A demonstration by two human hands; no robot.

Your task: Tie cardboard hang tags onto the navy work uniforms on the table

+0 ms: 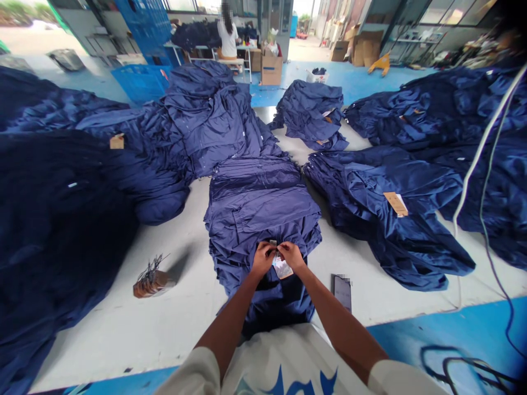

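Observation:
A stack of navy garments (263, 211) lies in front of me on the white table (193, 307). Over its near end, my left hand (263, 259) and my right hand (290, 257) meet with fingertips pinched close together. A small pale label (273, 242) shows between them at the garment's edge. Just below my right fingers hangs a printed hang tag (282, 267), its top end at the fingertips. What my left fingertips pinch is too small to make out. To the left stands a bundle of brown tags (151, 282) with black strings.
Navy garment heaps lie left (53, 230), behind (214, 120) and right (379, 192), the right one bearing a brown tag (396, 203). A phone (342, 292) lies right of my arm. A white cable (473, 164) hangs at right. Farther back, a person (228, 38) is at another table.

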